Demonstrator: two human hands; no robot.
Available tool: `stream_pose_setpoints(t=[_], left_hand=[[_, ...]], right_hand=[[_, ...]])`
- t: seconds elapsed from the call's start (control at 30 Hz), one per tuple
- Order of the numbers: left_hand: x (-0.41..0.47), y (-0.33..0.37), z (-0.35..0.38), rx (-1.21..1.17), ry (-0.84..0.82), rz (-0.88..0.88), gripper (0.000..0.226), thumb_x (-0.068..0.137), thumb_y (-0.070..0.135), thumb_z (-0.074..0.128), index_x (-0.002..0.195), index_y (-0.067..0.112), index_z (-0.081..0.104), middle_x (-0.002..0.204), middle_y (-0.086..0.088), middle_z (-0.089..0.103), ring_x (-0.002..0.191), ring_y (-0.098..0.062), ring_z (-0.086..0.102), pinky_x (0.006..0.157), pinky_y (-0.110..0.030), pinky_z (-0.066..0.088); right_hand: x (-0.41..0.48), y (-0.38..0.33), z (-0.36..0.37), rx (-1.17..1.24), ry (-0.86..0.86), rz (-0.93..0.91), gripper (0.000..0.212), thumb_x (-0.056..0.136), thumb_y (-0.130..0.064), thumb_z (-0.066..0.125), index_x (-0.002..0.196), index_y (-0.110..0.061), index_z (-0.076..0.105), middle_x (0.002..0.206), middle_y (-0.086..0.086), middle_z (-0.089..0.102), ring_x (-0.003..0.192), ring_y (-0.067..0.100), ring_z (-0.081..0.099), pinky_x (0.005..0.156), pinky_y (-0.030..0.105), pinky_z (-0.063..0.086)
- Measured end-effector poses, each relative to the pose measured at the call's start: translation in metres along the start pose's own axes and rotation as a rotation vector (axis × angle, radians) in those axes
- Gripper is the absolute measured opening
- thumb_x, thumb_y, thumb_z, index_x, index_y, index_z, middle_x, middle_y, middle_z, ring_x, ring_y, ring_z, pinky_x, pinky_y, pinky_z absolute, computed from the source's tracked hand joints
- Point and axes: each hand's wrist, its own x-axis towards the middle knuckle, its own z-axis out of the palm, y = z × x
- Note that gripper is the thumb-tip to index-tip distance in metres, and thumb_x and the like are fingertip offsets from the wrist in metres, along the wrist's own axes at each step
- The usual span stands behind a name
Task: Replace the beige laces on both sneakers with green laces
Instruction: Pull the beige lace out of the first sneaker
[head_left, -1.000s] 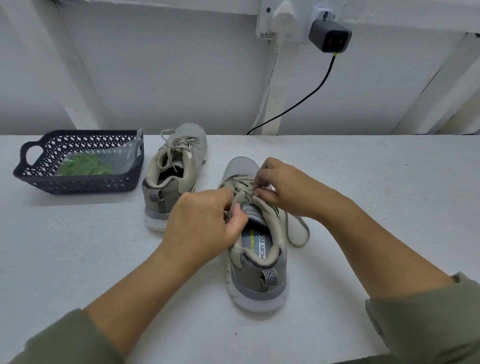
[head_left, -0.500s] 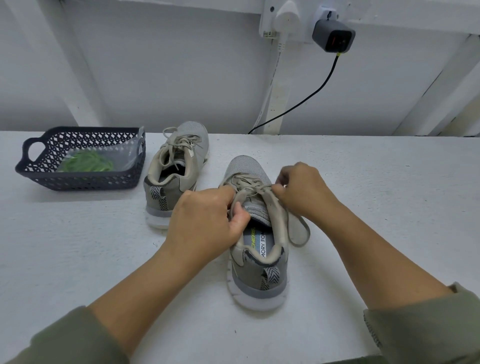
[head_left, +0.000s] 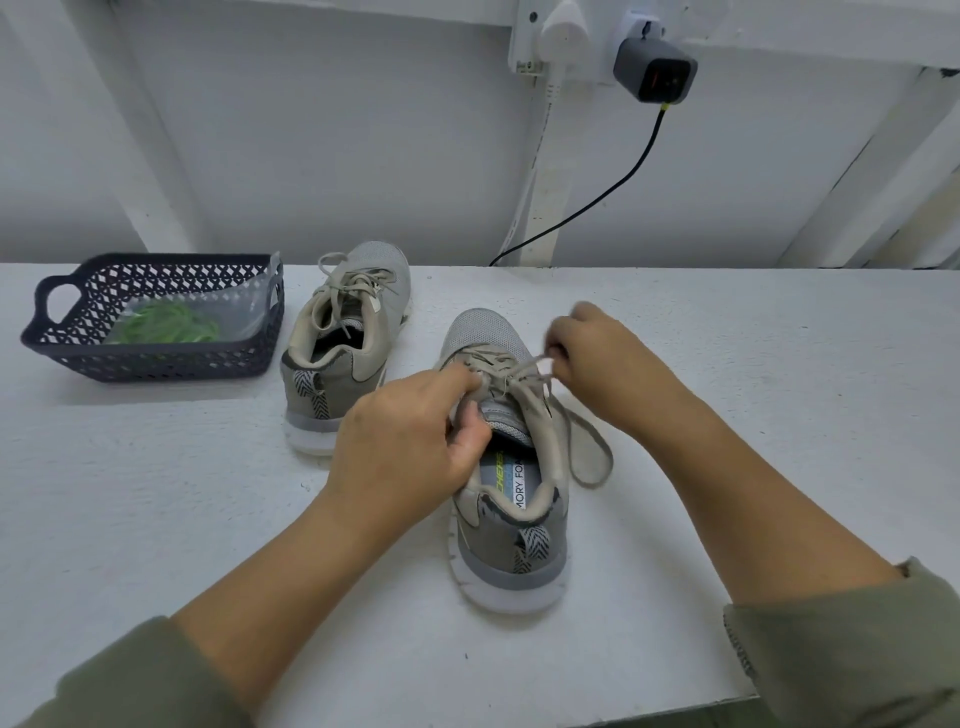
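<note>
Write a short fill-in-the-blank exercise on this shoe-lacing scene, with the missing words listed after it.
1. The green laces lie in a clear bag inside the dark ____.
2. The right hand pinches a ____ lace on the near sneaker.
3. The left hand grips the near sneaker at its ____.
4. The far sneaker has its beige laces still ____.

Missing words: basket; beige; tongue; tied

A dark lattice basket (head_left: 156, 358) is sitting at ten o'clock on the white tabletop (head_left: 727, 415). At one o'clock, a grey charger (head_left: 655, 70) is trailing a black cable (head_left: 597, 200) down the wall.
</note>
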Motion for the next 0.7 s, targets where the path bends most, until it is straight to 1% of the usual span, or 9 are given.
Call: stream_pose_setpoints(t=[0.07, 0.1, 0.2, 0.27, 0.3, 0.4, 0.53, 0.63, 0.7], left_hand=[[-0.001, -0.004, 0.001, -0.054, -0.014, 0.034, 0.016, 0.085, 0.020, 0.059, 0.095, 0.016, 0.071, 0.073, 0.005, 0.064, 0.061, -0.016, 0.059, 0.055, -0.033, 0.051], [-0.002, -0.007, 0.001, -0.085, -0.030, 0.063, 0.020, 0.088, 0.021, 0.056, 0.099, 0.016, 0.071, 0.076, 0.006, 0.063, 0.063, -0.014, 0.058, 0.058, -0.030, 0.051], [0.000, -0.016, -0.001, -0.160, -0.096, 0.165, 0.027, 0.094, 0.023, 0.049, 0.109, 0.013, 0.070, 0.082, 0.012, 0.050, 0.069, -0.001, 0.047, 0.066, -0.015, 0.042], [0.003, -0.022, -0.003, -0.189, -0.142, 0.221, 0.029, 0.095, 0.022, 0.048, 0.113, 0.011, 0.069, 0.088, 0.015, 0.046, 0.073, 0.005, 0.041, 0.071, -0.009, 0.038], [0.004, -0.024, -0.004, -0.196, -0.153, 0.240, 0.030, 0.095, 0.022, 0.048, 0.114, 0.010, 0.069, 0.089, 0.016, 0.045, 0.074, 0.006, 0.040, 0.073, -0.007, 0.037], [0.005, -0.025, -0.002, -0.212, -0.126, 0.249, 0.028, 0.093, 0.018, 0.050, 0.111, 0.008, 0.069, 0.089, 0.018, 0.045, 0.074, 0.012, 0.041, 0.075, -0.002, 0.033], [0.003, -0.024, 0.004, -0.216, -0.100, 0.225, 0.027, 0.092, 0.019, 0.050, 0.107, 0.008, 0.070, 0.083, 0.010, 0.054, 0.067, 0.004, 0.041, 0.065, -0.010, 0.039], [0.003, -0.023, 0.006, -0.236, -0.079, 0.204, 0.026, 0.091, 0.019, 0.051, 0.103, 0.008, 0.071, 0.082, 0.008, 0.057, 0.065, 0.000, 0.045, 0.063, -0.012, 0.041], [0.001, -0.022, 0.005, -0.261, -0.037, 0.173, 0.021, 0.089, 0.018, 0.054, 0.094, 0.006, 0.070, 0.078, 0.009, 0.055, 0.064, -0.002, 0.048, 0.061, -0.016, 0.044]], right_hand=[[-0.004, 0.011, 0.006, -0.096, -0.083, 0.140, 0.020, 0.095, -0.007, 0.047, 0.106, -0.008, 0.064, 0.106, 0.010, 0.052, 0.086, 0.027, 0.054, 0.072, 0.035, 0.047], [-0.006, 0.013, 0.007, -0.074, -0.120, 0.148, 0.022, 0.096, -0.008, 0.046, 0.109, -0.010, 0.064, 0.112, 0.010, 0.053, 0.090, 0.027, 0.055, 0.076, 0.035, 0.048], [-0.010, 0.003, 0.000, 0.111, -0.095, -0.008, 0.032, 0.098, -0.018, 0.048, 0.130, -0.020, 0.057, 0.131, 0.005, 0.048, 0.115, 0.022, 0.051, 0.092, 0.026, 0.040], [-0.008, -0.005, -0.006, 0.170, -0.080, -0.140, 0.032, 0.098, -0.022, 0.052, 0.129, -0.023, 0.060, 0.126, 0.001, 0.053, 0.112, 0.015, 0.052, 0.086, 0.016, 0.033], [-0.007, -0.009, -0.006, 0.166, -0.085, -0.188, 0.028, 0.097, -0.023, 0.054, 0.124, -0.023, 0.064, 0.120, -0.001, 0.057, 0.107, 0.014, 0.055, 0.083, 0.015, 0.033], [-0.005, -0.012, -0.002, 0.146, -0.081, -0.236, 0.018, 0.093, -0.020, 0.060, 0.108, -0.015, 0.071, 0.102, 0.001, 0.063, 0.094, 0.019, 0.059, 0.078, 0.023, 0.041], [-0.004, -0.009, 0.000, 0.137, -0.058, -0.226, 0.014, 0.091, -0.016, 0.059, 0.100, -0.009, 0.068, 0.095, 0.005, 0.059, 0.087, 0.021, 0.058, 0.075, 0.026, 0.043], [-0.004, -0.005, -0.002, 0.167, -0.092, -0.159, 0.009, 0.091, -0.018, 0.057, 0.096, -0.015, 0.064, 0.094, -0.001, 0.056, 0.089, 0.018, 0.057, 0.077, 0.029, 0.045], [-0.003, -0.005, -0.005, 0.244, -0.133, -0.124, 0.010, 0.093, -0.024, 0.057, 0.101, -0.023, 0.064, 0.098, -0.007, 0.060, 0.090, 0.011, 0.059, 0.075, 0.025, 0.044]])
